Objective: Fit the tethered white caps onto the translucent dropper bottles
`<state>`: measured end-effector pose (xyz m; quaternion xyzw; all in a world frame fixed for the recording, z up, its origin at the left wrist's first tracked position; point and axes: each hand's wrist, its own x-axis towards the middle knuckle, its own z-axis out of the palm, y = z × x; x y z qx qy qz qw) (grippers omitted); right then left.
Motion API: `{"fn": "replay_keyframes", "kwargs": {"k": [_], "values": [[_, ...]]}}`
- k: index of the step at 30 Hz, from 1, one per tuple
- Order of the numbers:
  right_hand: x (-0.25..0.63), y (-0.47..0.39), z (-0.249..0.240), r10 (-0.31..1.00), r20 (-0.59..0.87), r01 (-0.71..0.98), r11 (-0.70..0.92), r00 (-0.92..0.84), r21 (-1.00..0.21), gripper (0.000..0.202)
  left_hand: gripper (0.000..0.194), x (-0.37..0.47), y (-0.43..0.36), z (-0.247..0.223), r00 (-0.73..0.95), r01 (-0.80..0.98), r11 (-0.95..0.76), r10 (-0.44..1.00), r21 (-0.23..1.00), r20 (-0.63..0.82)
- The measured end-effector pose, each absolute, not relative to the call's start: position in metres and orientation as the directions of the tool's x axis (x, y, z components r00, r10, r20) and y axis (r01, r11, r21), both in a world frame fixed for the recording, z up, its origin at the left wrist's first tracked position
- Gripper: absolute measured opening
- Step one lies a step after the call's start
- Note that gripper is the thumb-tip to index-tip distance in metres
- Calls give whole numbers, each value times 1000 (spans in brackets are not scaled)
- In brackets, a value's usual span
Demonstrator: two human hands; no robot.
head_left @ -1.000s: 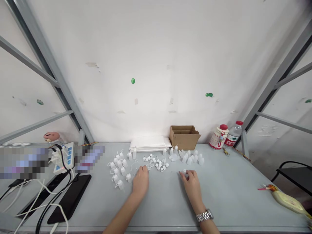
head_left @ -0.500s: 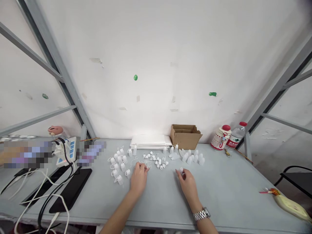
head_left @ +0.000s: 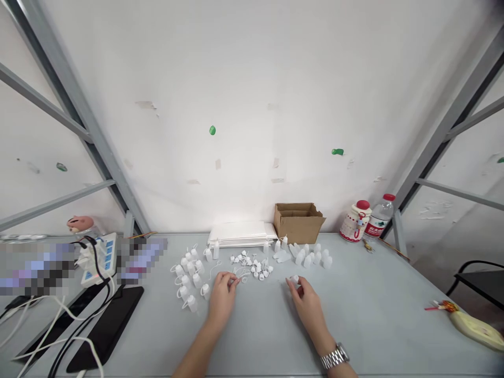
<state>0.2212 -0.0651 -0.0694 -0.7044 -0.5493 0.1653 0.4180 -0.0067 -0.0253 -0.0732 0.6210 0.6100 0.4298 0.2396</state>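
At two o'clock from the right hand (head_left: 310,303), a clear plastic bottle with a red cap (head_left: 381,211) bears a red label (head_left: 375,227), its white lettering too small to read surely. At twelve o'clock stands an open brown cardboard box (head_left: 300,231), its floor hidden. The right grip pinches a small translucent white plastic bottle (head_left: 295,278) over the grey bench (head_left: 263,336). Whether the left hand's (head_left: 221,300) grip holds anything cannot be told; capped translucent white bottles (head_left: 197,282) stand at its ten o'clock.
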Motion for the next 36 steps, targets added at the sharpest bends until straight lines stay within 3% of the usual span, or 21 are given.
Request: {"fn": "replay_keyframes", "kwargs": {"k": [11,16,20,22,23,27,32,36], "values": [[223,-66,-72,906,194,510,-28,376,-860,34,26,-9,-25,-63,-197,471,-150,942,869,270],[211,-58,-63,957,206,432,102,202,-896,34,20,9,-28,-35,-106,335,-234,953,913,283],[198,-34,-39,937,349,438,300,33,-847,28,21,28,-6,-21,33,1,-173,984,985,173],[191,-20,-30,918,397,424,358,3,-832,27,24,35,7,-24,84,-265,-41,994,963,65],[188,-14,-28,915,404,410,365,10,-836,26,27,37,13,-27,87,-306,-22,995,952,50],[177,-8,-36,921,376,345,321,105,-882,30,33,35,20,-41,88,-389,35,996,921,0],[167,-17,-49,943,325,333,287,64,-898,30,32,27,17,-43,106,-489,116,992,865,-73],[163,-17,-50,978,198,178,184,67,-967,36,33,27,17,-39,113,-493,134,990,860,-89]]}}
